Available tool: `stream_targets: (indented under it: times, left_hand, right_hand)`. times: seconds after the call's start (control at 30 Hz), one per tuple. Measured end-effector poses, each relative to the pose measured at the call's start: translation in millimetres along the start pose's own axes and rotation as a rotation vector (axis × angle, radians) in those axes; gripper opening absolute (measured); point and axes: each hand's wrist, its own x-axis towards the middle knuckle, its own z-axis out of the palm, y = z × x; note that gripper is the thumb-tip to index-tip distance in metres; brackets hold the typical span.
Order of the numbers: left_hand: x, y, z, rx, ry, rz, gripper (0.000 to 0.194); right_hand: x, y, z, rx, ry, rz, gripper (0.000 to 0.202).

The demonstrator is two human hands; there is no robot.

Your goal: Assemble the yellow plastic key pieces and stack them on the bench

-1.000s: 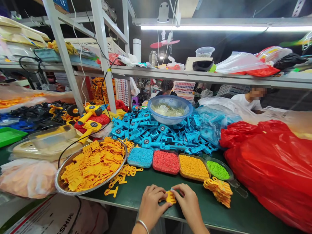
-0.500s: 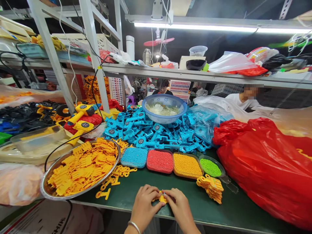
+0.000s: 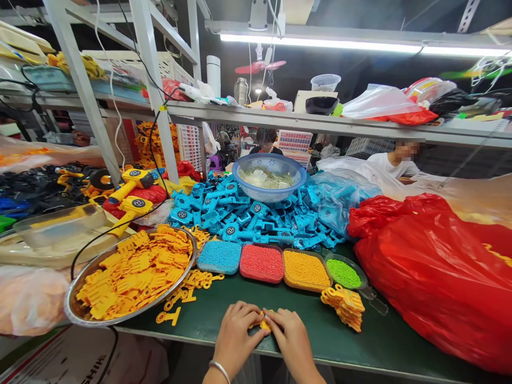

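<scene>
Near the table's front edge, my left hand [image 3: 239, 332] and my right hand [image 3: 290, 336] meet over a small yellow plastic piece [image 3: 264, 322]. Fingers of both hands are closed on it, and they cover much of its shape. A tiny pale spot shows at my right fingertips, too small to name. Beyond the hands stand trays of blue beads [image 3: 220, 257], red beads [image 3: 262, 263], yellow beads [image 3: 307, 269] and green beads [image 3: 344, 273]. A stack of yellow pieces [image 3: 343, 308] lies to the right of my hands.
A metal basin [image 3: 70, 306] of flat yellow pieces stands left. Blue parts [image 3: 240, 216] are heaped behind the trays, with a bowl [image 3: 270, 194] on top. A red bag [image 3: 436, 282] fills the right side. Loose yellow pieces [image 3: 170, 316] lie beside the basin. A person sits beyond.
Both hands remain on the yellow piece, with only slight finger movement. The person in white at the back right has shifted a little to the left.
</scene>
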Motion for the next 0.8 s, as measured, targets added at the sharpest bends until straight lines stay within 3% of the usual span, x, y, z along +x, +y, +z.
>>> stream_targets:
  times: [0.17,0.33,0.47,0.53,0.67,0.8]
  left_hand:
    - [-0.2,-0.3,0.6,0.006,-0.004,0.002,0.007]
    - [-0.1,-1.8,1.4,0.001,0.003,-0.001,0.012]
    - [-0.2,-1.7,0.9,-0.003,0.001,-0.003,0.013]
    - [-0.1,-1.7,0.5,0.0,-0.007,0.001,0.012]
    - [0.6,-1.8,1.0,0.001,0.01,0.001,0.011]
    - [0.6,-1.6,1.2,0.017,0.003,-0.017,0.01]
  right_hand:
    - [0.7,1.9,-0.3,0.046,-0.021,0.03,0.029]
    - [3.2,9.0,-0.5,0.388,0.109,0.171,0.047]
    - [13.6,-3.7,-6.0,0.392,0.257,0.18,0.047]
    - [28.2,-20.5,-8.5,0.375,0.279,0.108,0.042]
    - [76.9,-59.3,-3.0,0.26,0.186,-0.084,0.033]
    - [125.2,-72.7,11.0,0.065,0.1,-0.129,0.025]
